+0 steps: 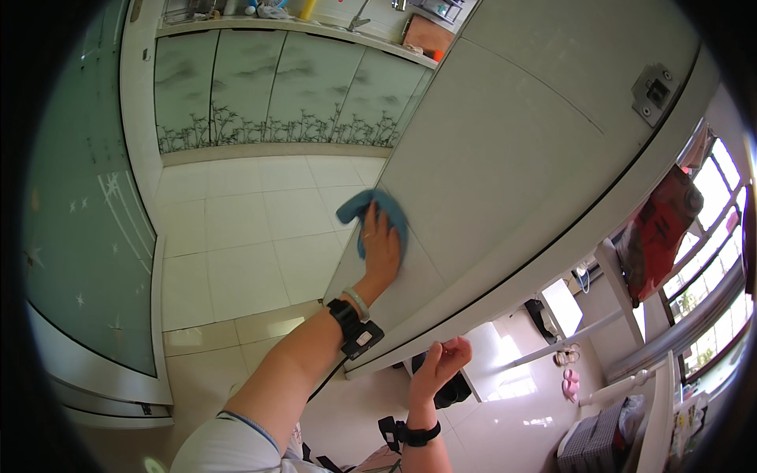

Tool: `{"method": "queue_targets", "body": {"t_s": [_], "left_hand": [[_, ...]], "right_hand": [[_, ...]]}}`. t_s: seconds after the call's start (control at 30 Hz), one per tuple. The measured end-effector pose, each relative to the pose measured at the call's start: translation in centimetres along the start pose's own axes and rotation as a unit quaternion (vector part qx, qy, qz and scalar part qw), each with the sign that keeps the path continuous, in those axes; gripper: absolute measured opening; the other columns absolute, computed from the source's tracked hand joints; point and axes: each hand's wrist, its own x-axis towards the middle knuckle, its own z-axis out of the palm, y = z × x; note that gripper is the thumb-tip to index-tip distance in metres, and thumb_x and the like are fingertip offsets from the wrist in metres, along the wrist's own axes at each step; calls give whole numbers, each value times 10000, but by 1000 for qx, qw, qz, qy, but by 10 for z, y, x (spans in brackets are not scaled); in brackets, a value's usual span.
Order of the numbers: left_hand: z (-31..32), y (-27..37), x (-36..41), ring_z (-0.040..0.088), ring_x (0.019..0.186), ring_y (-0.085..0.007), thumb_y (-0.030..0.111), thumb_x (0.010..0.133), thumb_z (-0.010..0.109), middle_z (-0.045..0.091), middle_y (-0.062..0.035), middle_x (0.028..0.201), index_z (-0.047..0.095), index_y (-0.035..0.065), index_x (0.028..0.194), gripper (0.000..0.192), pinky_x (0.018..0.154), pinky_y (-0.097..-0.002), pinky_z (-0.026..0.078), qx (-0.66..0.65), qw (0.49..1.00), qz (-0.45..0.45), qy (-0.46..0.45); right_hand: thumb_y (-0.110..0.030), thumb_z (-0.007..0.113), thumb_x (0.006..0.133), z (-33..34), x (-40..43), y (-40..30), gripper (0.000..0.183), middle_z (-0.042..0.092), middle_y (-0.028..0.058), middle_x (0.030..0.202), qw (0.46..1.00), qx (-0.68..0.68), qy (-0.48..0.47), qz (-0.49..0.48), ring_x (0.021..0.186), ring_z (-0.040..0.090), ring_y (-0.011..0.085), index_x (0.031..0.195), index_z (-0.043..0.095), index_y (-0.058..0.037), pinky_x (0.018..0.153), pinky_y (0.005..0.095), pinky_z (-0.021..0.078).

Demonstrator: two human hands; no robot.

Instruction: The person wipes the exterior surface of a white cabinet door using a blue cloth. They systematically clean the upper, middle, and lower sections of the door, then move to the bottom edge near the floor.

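Observation:
My left hand [381,245] is spread over a blue cloth [399,216] and presses it against the left edge of a large pale panel [508,148] with thin seams. It wears a ring, and a bangle and a black strap with a small device circle its wrist. Part of the cloth folds out past the panel's edge. A metal lock plate [652,94] is fixed near the panel's far upper corner. Lower right, my right hand [440,366] is raised beside the panel's bottom edge, its fingers loosely curled, holding nothing visible. A black strap with a device is on that wrist too.
A frosted glass door [89,207] stands at left. Beyond the tiled floor [236,224] are kitchen cabinets [248,77] with a bamboo pattern, under a counter. At right are a hanging red bag [662,230], pink slippers [571,384], a checked box [591,437] and windows.

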Motion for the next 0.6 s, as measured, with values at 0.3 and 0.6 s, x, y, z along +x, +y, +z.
{"method": "queue_targets", "body": {"t_s": [0.3, 0.6], "left_hand": [[33, -149, -115, 244, 1366, -395, 273, 1007, 330, 164, -230, 1514, 304, -47, 1407, 512, 1100, -501, 224, 161, 958, -197, -132], [25, -22, -66, 157, 1380, -450, 198, 977, 383, 90, -263, 1523, 343, -37, 1381, 469, 1110, -522, 162, 48, 992, 27, -117]], "right_hand": [[35, 490, 889, 1, 2, -8, 367, 424, 16, 978, 999, 21, -12, 26, 833, 392, 92, 1220, 353, -42, 751, 205, 361], [30, 503, 910, -11, 0, -18, 333, 498, 37, 981, 993, 101, -38, 51, 823, 497, 118, 1230, 442, -39, 751, 262, 440]]}}
